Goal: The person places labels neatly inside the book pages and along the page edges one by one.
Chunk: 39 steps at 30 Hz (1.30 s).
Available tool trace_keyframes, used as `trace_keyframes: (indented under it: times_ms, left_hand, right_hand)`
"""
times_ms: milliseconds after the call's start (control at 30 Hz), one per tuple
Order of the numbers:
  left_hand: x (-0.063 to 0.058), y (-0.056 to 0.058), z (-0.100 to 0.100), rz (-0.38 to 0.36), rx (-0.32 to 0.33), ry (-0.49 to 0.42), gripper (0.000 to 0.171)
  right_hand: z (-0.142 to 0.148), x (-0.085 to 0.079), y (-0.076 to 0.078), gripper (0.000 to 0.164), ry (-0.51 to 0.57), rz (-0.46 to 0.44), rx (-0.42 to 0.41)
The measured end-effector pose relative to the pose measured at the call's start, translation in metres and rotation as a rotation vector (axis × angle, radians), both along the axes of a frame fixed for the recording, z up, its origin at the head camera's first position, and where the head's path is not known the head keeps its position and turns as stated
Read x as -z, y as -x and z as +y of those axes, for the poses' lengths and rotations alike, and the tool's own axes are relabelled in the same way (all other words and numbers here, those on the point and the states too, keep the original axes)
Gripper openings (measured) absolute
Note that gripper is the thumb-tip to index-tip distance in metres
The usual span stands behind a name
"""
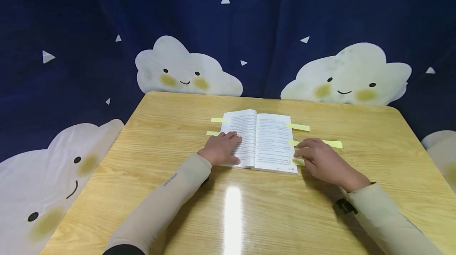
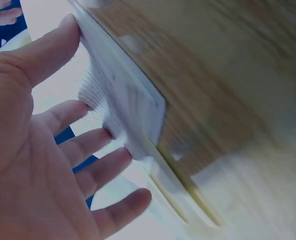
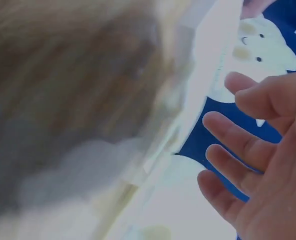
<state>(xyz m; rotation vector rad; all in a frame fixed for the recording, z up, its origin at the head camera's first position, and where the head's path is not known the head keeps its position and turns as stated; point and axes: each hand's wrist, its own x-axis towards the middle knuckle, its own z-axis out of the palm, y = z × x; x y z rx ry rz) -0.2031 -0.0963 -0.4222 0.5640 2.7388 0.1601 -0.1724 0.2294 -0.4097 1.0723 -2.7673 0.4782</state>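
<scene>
A book (image 1: 273, 140) lies spread on the table, with printed text on both pages. Across its left page rests my left hand (image 1: 221, 149), fingers extended and thumb near the lower edge; the left wrist view shows these fingers (image 2: 87, 145) spread beside the pages. Two pale yellow paper strips (image 1: 218, 120) stick out on the left side. Three more yellow strips (image 1: 299, 127) project from the right page's edge. Over the lower two is my right hand (image 1: 322, 164), partly covering them. Its fingers (image 3: 238, 135) are loosely bent and apart, with nothing between them in the right wrist view.
The wooden table (image 1: 171, 128) has rounded far corners and a bright light reflection in front of the book. Behind it hangs a dark blue curtain (image 1: 260, 29) with smiling clouds and white triangles. A dark strap (image 1: 345, 206) shows at the right wrist.
</scene>
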Motion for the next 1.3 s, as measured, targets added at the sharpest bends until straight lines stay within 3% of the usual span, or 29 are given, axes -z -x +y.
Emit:
trace_keyframes:
  times_ms: [233, 433, 767, 967, 1133, 1300]
  left_hand:
    - [0.001, 0.002, -0.006, -0.028, 0.013, -0.076, 0.078]
    - [-0.006, 0.003, -0.011, -0.028, 0.023, -0.125, 0.077]
    - [-0.005, 0.001, -0.012, -0.036, 0.045, -0.174, 0.075]
    - [-0.001, -0.001, -0.016, 0.041, 0.053, -0.173, 0.075]
    - [0.000, -0.007, -0.016, 0.148, 0.048, -0.161, 0.077]
    - [-0.003, -0.017, -0.024, 0.247, -0.036, -0.182, 0.076]
  right_hand:
    - [-0.020, -0.017, 0.000, 0.021, 0.002, -0.138, -0.018]
    - [-0.057, -0.015, 0.009, 0.021, -0.010, -0.190, -0.041]
    - [-0.092, -0.013, 0.029, 0.033, -0.018, -0.254, 0.049]
    - [-0.104, -0.009, 0.041, 0.047, 0.031, -0.391, 0.067]
    - [-0.112, 0.002, 0.048, 0.066, 0.011, -0.428, 0.137]
    - [-0.120, 0.005, 0.049, 0.076, -0.019, -0.463, 0.183]
